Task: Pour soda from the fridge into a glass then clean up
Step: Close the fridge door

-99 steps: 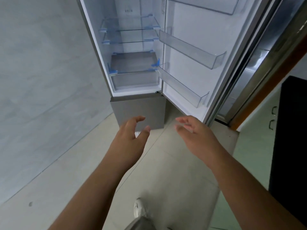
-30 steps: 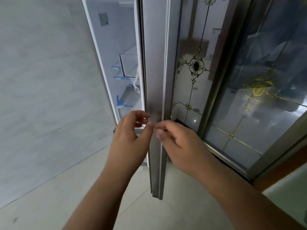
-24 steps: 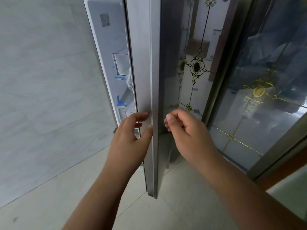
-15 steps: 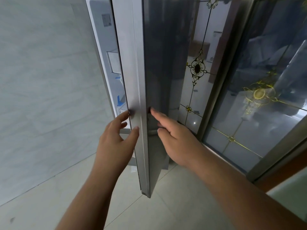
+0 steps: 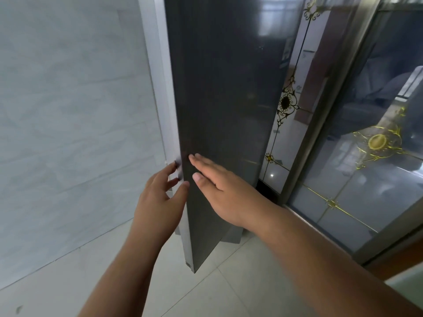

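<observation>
Far left, pale grey marbled wall tiles [image 5: 68, 110], running down to meet a light tiled floor [image 5: 57, 289] along a slanted seam. Just right of the wall, the white side edge of the fridge [image 5: 152, 65], a narrow strip only; nothing of its inside visible. Against that strip, the fridge door [image 5: 219, 99], tall, dark grey and glossy, nearly closed, its free edge toward the camera and its bottom corner hanging above the floor. At the door's free edge, low down, the left hand [image 5: 158, 202], empty, fingers loosely spread and slightly curled, fingertips [image 5: 171, 167] at the narrow gap between door edge and cabinet, thumb tip touching the door's edge; not clamped on anything. Just right of it, the right hand [image 5: 224, 186], empty, opened flat with fingers together and extended, palm laid against the door's dark front face near the same edge. Bare forearms of both hands reaching in from the bottom of the view. Below the door, a glimpse of the fridge's grey lower section [image 5: 231, 235] standing on the floor. Right of the fridge, a glass partition [image 5: 366, 156] in a metal frame, decorated with black and gold scrollwork and thin gold lines, showing dim reflections. Bottom right corner, a strip of brown trim [image 5: 393, 255]. No soda or glass anywhere in view.
</observation>
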Tool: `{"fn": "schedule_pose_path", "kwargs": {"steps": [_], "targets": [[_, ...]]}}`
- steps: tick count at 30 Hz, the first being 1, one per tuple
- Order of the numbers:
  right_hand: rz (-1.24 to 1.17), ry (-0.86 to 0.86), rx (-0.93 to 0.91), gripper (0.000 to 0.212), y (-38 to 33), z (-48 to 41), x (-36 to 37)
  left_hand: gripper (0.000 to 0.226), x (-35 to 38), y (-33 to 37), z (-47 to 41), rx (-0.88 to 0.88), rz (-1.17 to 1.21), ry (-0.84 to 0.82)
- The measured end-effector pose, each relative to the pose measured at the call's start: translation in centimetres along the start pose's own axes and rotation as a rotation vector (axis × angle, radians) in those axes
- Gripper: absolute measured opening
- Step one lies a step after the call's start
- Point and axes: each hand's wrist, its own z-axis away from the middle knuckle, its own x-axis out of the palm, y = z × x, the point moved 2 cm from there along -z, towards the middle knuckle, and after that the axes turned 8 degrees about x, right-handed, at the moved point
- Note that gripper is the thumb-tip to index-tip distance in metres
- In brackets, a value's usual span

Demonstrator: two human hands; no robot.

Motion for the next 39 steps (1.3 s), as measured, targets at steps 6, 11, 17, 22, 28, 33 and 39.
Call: {"fn": "schedule_pose_path", "kwargs": {"steps": [6,11,17,22,28,33,39], "targets": [[0.020,0.038,0.034,0.048,-1.6,-4.5,0.7,0.053,-2.2,-2.7,-3.6,-0.011,0.080,0.001],[-0.004,0.146,0.095,0.048,-1.8,-7.6,0.5,0.057,-3.1,-4.8,-6.6,0.004,0.113,-0.043],[-0.044,0.256,0.171,0.048,-2.2,-11.2,0.5,0.066,-4.6,-7.5,-10.8,0.020,0.048,-0.111],[0.034,0.277,0.212,0.052,-2.7,-14.4,1.1,0.057,-5.5,-8.8,-14.4,0.038,0.070,-0.118],[0.086,0.247,0.236,0.060,-2.3,-18.8,1.7,0.070,-5.3,-11.5,-19.4,-0.012,0.007,-0.105],[0.070,0.263,0.226,0.064,-1.1,-23.1,1.1,0.078,-4.8,-13.4,-23.9,-0.087,-0.026,-0.084],[0.087,0.406,0.217,0.066,0.5,-28.3,-0.5,0.074,-4.1,-14.6,-28.1,-0.101,-0.077,0.032]]}}
